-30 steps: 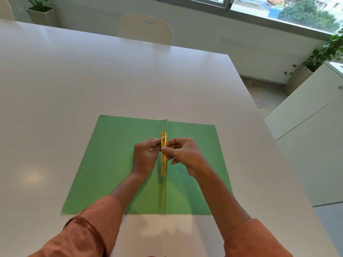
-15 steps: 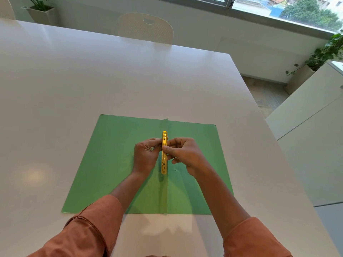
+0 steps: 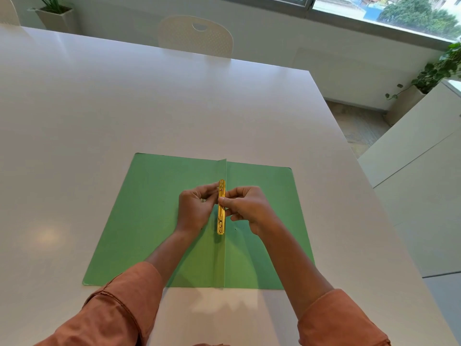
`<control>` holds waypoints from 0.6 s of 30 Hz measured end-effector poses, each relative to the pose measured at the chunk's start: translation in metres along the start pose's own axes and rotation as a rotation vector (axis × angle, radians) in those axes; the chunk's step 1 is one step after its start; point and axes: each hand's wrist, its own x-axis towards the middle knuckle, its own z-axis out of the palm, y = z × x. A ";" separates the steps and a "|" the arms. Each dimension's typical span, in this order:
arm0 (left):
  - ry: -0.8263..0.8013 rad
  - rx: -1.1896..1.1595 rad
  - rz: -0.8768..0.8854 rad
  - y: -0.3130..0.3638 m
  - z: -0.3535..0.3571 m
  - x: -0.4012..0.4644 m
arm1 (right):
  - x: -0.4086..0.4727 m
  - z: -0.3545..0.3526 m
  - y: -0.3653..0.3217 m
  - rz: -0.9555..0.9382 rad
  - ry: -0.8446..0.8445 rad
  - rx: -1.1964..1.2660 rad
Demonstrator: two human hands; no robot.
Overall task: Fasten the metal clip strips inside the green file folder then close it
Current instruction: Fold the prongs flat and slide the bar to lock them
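Hands L [image 3: 194, 210] + R [image 3: 245, 207] pinching clip strip [image 3: 221, 207] | folder [image 3: 149, 216] open flat

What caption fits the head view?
Both hands, left and right, pinch the gold clip strip at the open green folder's spine.

One folder [image 3: 154, 221], one clip strip [image 3: 221, 216], two hands.

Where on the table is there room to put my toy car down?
Bare table lies beyond the green folder, toward the chair, and on both sides of it. It is crowded at the folder's middle, where the left hand and right hand work the gold clip strip.
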 end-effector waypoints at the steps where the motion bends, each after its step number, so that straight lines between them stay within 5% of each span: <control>1: -0.006 0.000 -0.010 0.000 -0.001 0.000 | 0.001 0.000 0.001 0.003 0.001 -0.002; 8: -0.096 0.078 -0.019 0.001 -0.013 -0.002 | 0.004 0.003 0.009 0.006 0.016 -0.017; 18: -0.325 0.493 0.173 -0.003 -0.033 -0.030 | 0.011 0.009 0.022 -0.059 0.183 -0.173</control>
